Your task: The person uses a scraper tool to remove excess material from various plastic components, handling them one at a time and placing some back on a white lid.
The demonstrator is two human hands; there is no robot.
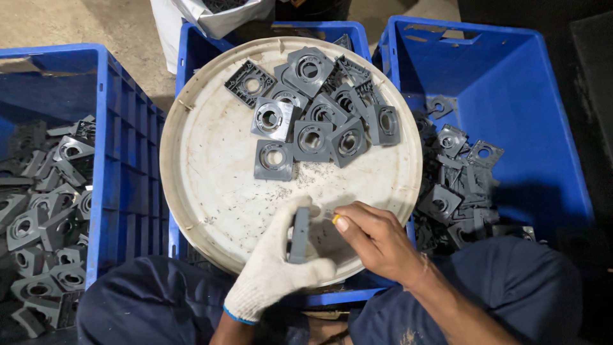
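My left hand (pixel 274 265), in a white knitted glove, grips one grey square plastic part (pixel 299 235) edge-on over the near side of a round white lid (pixel 211 166). My bare right hand (pixel 377 239) is beside it, pinching a small yellow-tipped tool (pixel 336 219) against the part's edge. A pile of several grey square parts with round centre holes (pixel 313 108) lies on the far half of the lid. Dark shavings are scattered across the lid near my hands.
The lid rests on a blue crate (pixel 204 45). A blue crate (pixel 115 160) at left holds many grey parts. Another blue crate (pixel 543 128) at right has a smaller heap of them. My knees in dark trousers frame the bottom. A white bag (pixel 217 16) sits beyond.
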